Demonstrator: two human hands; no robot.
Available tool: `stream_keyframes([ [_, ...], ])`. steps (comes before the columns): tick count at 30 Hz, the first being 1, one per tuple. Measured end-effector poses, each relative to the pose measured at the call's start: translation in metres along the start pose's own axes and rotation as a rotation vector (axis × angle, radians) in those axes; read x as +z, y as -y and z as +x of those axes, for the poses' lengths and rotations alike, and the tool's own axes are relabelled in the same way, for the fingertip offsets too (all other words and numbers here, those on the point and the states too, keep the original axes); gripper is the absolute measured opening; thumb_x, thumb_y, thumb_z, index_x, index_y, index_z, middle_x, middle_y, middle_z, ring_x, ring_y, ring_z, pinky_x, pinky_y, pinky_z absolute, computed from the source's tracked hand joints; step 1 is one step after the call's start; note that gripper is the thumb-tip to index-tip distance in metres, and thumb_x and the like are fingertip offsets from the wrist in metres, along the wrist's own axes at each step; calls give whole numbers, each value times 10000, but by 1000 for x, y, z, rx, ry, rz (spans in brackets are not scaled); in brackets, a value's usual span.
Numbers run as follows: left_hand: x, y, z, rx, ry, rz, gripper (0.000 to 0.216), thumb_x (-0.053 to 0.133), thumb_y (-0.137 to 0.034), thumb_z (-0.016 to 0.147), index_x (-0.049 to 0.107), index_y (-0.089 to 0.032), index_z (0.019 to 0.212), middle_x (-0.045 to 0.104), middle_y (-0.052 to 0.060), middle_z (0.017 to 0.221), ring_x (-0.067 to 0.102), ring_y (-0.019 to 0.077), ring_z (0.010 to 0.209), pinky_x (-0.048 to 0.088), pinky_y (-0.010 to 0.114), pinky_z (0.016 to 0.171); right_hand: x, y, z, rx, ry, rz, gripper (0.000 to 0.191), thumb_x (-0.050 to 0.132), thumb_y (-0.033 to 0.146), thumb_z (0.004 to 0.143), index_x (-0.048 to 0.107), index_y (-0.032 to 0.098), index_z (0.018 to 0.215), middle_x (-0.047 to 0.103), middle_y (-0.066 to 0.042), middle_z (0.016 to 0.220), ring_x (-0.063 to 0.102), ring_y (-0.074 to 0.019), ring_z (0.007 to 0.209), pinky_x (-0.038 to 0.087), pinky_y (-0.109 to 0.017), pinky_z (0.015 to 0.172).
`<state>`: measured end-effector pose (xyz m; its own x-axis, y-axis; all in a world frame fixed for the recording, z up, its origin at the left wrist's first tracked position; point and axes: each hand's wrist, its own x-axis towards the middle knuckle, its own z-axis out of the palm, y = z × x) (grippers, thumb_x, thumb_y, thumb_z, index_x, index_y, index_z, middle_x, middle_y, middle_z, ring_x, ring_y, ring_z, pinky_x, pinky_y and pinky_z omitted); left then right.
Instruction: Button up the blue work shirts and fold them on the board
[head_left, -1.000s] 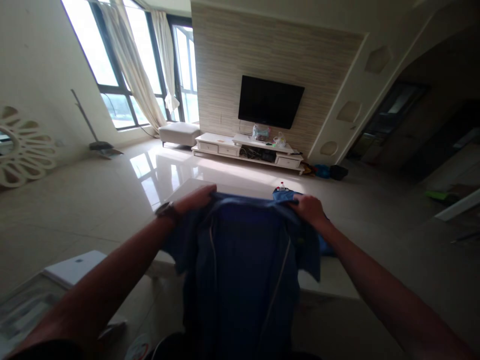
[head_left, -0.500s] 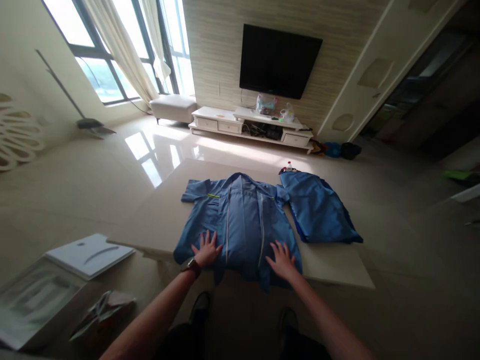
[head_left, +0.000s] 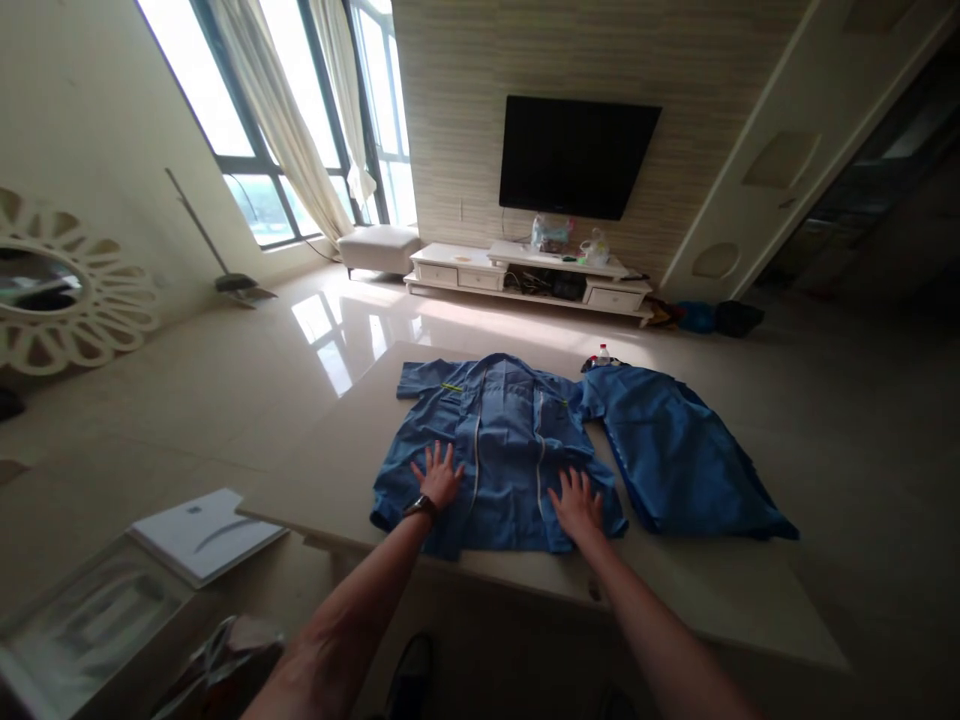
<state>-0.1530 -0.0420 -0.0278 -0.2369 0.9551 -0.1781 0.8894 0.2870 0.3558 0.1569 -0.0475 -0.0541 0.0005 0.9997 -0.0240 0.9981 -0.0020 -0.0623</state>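
Note:
A blue short-sleeved work shirt (head_left: 510,470) lies spread on the table (head_left: 322,450), its front unfastened and its two white-edged front strips running down toward me. My left hand (head_left: 439,477) rests with fingers spread on the left front panel. On the right front panel lies my right hand (head_left: 577,507), its fingers also apart. The collar points to the far side of the table. To the right, a flat pile of blue cloth (head_left: 675,450) meets the shirt's right sleeve.
A small bottle with a red cap (head_left: 603,354) stands behind the pile. An open white box (head_left: 97,610) sits at the lower left on the floor. Beyond the table are a low TV cabinet (head_left: 461,278), a television (head_left: 577,155) and a grey bench (head_left: 379,250).
Both hands have pushed the shirt's front panels away from me, so its hem now lies on the table rather than hanging over the near edge. The view has shifted left.

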Motion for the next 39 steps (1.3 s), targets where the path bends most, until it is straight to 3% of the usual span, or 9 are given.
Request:
stream_keyframes([
  [4,19,-18,-64,-116,-32,-40,618,526,-454,944,452,-154,1479,440,272,1524,420,409,1405,405,601,1068,17,3,-54,102,-90,63,550,480,553,989,641,146,1322,589,-222,1356,524,-376,1251,431,-497,989],
  [7,33,-26,-107,-121,29,-21,446,580,-339,909,523,-160,1314,532,231,1381,495,365,1322,447,508,1015,17,2,-92,72,-78,125,348,522,415,978,684,192,1191,651,-166,1214,579,-338,1173,450,-446,944],
  [9,35,-29,-122,-90,34,-28,428,560,-210,891,503,-165,1313,550,206,1347,532,321,1295,458,433,999,6,3,-107,42,-85,184,248,525,294,957,695,216,1119,669,-129,1158,605,-305,1142,457,-401,939],
  [14,19,-25,-132,-178,72,-236,670,566,-42,794,385,-91,1438,635,203,1215,684,263,1079,502,327,895,-21,-2,-124,36,-221,382,217,497,229,908,692,212,1003,680,-113,1044,635,-289,1063,483,-370,955],
  [18,1,-15,-133,-171,3,-498,584,590,-34,761,492,-110,1331,714,121,1012,717,244,940,534,334,849,-15,-14,-135,41,-202,575,220,525,235,833,695,207,969,715,-118,994,684,-292,966,531,-386,873],
  [22,-11,-16,-135,-157,-164,-786,532,713,-182,767,546,-150,1271,719,146,1155,713,241,1050,555,337,885,-15,-15,-136,13,-23,728,171,544,244,771,705,214,819,744,-81,833,705,-268,787,544,-380,758],
  [27,-14,-40,-137,-142,-211,-1179,571,773,-460,748,622,-134,1192,773,108,950,715,189,770,542,290,693,-47,4,-118,-26,-167,931,238,582,370,814,735,192,855,756,-99,879,704,-267,838,536,-387,803],
  [33,-23,-60,-139,-42,-172,-1053,544,723,-543,800,763,-105,1121,733,41,781,600,144,663,441,253,611,-68,16,-113,67,-147,1102,314,643,476,838,727,184,915,763,-87,876,689,-243,812,524,-356,786],
  [39,-36,-59,-155,210,-236,-634,279,641,-337,899,820,-203,1066,742,64,912,647,201,853,509,326,832,-77,13,-119,136,-126,1262,432,782,596,734,707,174,791,704,-41,699,591,-169,630,469,-294,626],
])
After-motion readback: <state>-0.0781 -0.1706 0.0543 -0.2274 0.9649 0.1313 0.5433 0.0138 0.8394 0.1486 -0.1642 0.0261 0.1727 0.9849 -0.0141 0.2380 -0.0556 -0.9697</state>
